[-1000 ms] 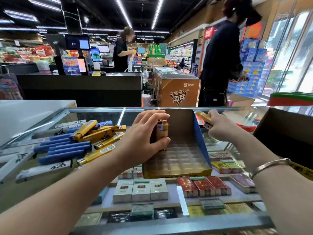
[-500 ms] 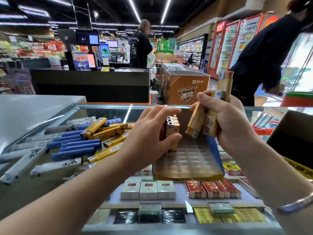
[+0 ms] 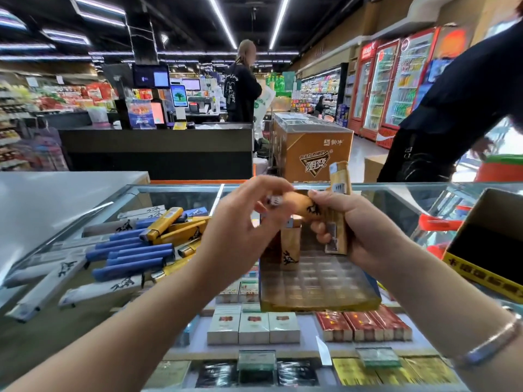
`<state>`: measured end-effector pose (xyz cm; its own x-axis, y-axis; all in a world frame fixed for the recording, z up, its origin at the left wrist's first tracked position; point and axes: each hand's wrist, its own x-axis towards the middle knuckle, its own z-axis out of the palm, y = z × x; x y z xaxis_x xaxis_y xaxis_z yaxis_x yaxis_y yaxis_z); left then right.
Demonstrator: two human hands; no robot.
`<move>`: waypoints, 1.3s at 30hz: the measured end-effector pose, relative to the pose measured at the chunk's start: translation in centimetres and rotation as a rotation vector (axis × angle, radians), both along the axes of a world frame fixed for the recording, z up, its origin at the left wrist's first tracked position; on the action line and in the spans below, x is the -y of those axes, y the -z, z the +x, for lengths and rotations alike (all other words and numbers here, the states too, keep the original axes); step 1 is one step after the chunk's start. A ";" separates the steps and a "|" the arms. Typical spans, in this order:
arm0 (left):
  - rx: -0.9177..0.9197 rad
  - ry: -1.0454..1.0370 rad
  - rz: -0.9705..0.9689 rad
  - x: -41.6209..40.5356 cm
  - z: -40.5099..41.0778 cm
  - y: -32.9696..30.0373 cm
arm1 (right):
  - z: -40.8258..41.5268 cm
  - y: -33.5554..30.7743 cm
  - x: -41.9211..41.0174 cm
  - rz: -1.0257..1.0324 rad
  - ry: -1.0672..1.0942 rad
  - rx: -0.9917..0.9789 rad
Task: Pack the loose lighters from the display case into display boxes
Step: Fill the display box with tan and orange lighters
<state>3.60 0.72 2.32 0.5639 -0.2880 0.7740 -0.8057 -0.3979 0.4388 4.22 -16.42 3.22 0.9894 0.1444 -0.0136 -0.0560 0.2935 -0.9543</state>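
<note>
Display box (image 3: 317,284): I see it on the glass display case (image 3: 396,193), near the middle, toward the near edge.
Standing lighters (image 3: 290,247): in the box's far-left corner.
Loose lighters (image 3: 135,247): heaped on the case top, left of the box.
My left hand (image 3: 240,233): above the box's left side, between heap and box.
My right hand (image 3: 359,224): above the box's far-right part, meeting the left hand.
Second box (image 3: 486,244): at the case's right edge.
Packets (image 3: 254,326): inside the case, under the glass.

Gold lighters (image 3: 290,248) w/ black horse print; blue (image 3: 133,257) & white (image 3: 45,287) loose.
</note>
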 end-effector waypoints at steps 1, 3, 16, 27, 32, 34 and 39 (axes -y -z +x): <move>-0.058 0.004 -0.081 0.0 0.0 -0.1 | -0.1 0.0 0.0 -0.015 -0.014 0.011; -0.198 0.045 -0.222 -0.1 0.0 -0.3 | -0.2 -0.2 0.1 -0.060 -0.029 0.054; 0.008 0.028 0.351 -1.2 0.0 -0.7 | 0.5 0.2 0.3 -0.344 0.195 0.203; 0.190 -0.078 0.464 -0.6 -0.3 -0.8 | 0.7 0.4 0.5 -0.324 0.202 0.233; 0.190 -0.082 0.470 -0.6 -0.5 -0.8 | 0.7 0.5 0.5 -0.324 0.193 0.243; 0.183 -0.073 0.444 -0.6 -0.3 -0.5 | 0.7 0.5 0.5 -0.313 0.188 0.240; 0.126 -0.042 0.335 -1.0 0.4 0.0 | 0.8 0.7 0.6 -0.304 0.186 0.237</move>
